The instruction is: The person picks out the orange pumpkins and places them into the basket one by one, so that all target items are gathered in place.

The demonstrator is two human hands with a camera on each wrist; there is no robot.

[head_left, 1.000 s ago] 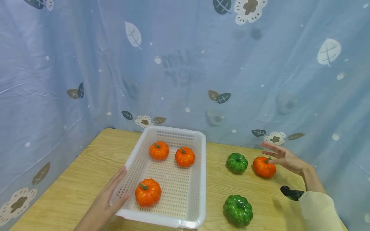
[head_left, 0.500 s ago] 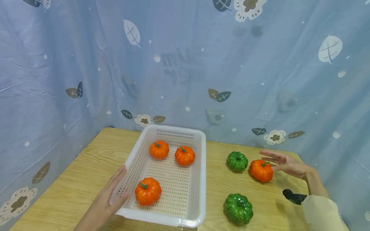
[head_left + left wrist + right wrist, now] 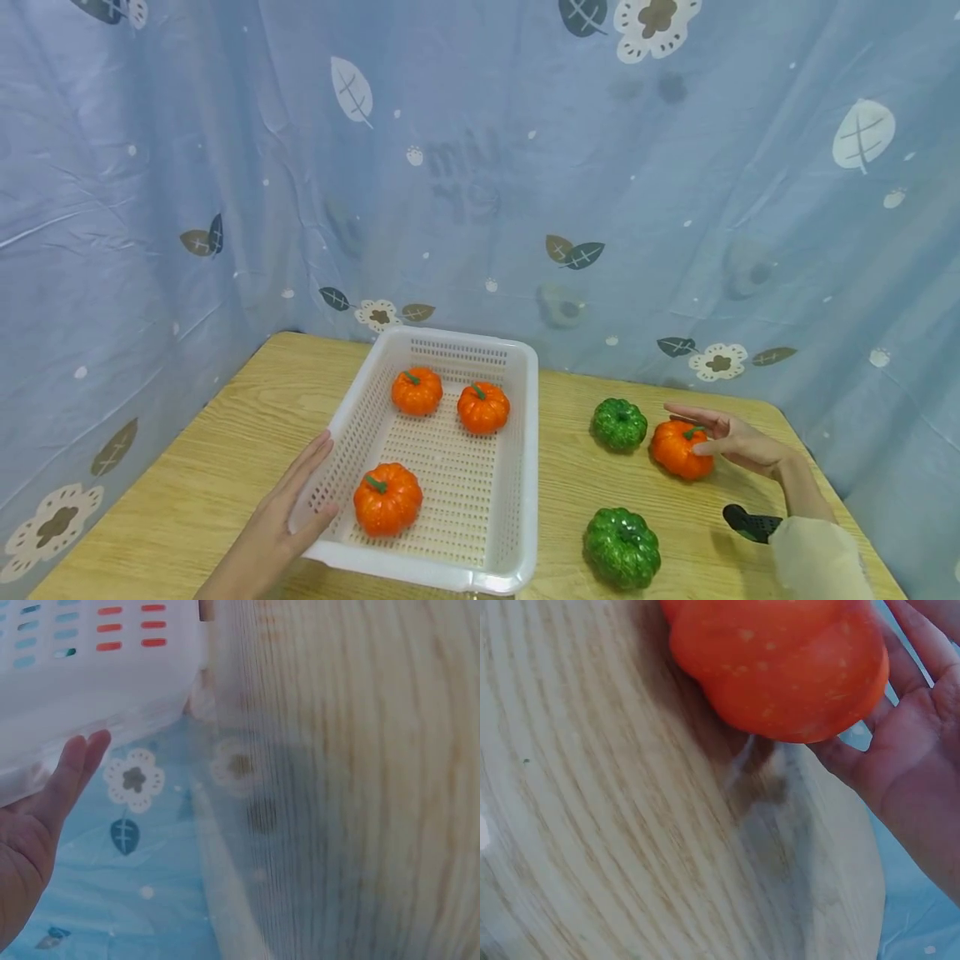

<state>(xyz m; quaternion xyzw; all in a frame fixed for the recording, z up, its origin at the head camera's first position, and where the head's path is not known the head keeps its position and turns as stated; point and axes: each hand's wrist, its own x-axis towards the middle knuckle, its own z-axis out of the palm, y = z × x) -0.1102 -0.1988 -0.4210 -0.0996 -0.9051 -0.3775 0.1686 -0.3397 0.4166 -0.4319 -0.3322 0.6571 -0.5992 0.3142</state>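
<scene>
My left hand (image 3: 273,521) lies along the left side of a white plastic basket (image 3: 528,467), its fingers straight against the wall and its thumb over the rim. In the left wrist view, the fingertips are right at the basket's lower edge. Inside the basket sit three orange pumpkins, one at the front (image 3: 387,500) and two at the back (image 3: 483,409). On the table at the right, my right hand (image 3: 750,443) holds another orange pumpkin (image 3: 675,450), thumb on the near side and fingers around the back. The right wrist view shows this pumpkin (image 3: 780,667) against the palm side.
Two green pumpkins stand on the wooden table (image 3: 555,467): one at the back (image 3: 619,425), just left of the held one, and one in front (image 3: 622,548). A blue patterned curtain (image 3: 480,208) hangs behind the table. A black strap piece (image 3: 750,523) sits at the right wrist.
My right hand has come down and closed around the orange pumpkin, which has shifted slightly left and toward me. The left hand stays at the basket.
</scene>
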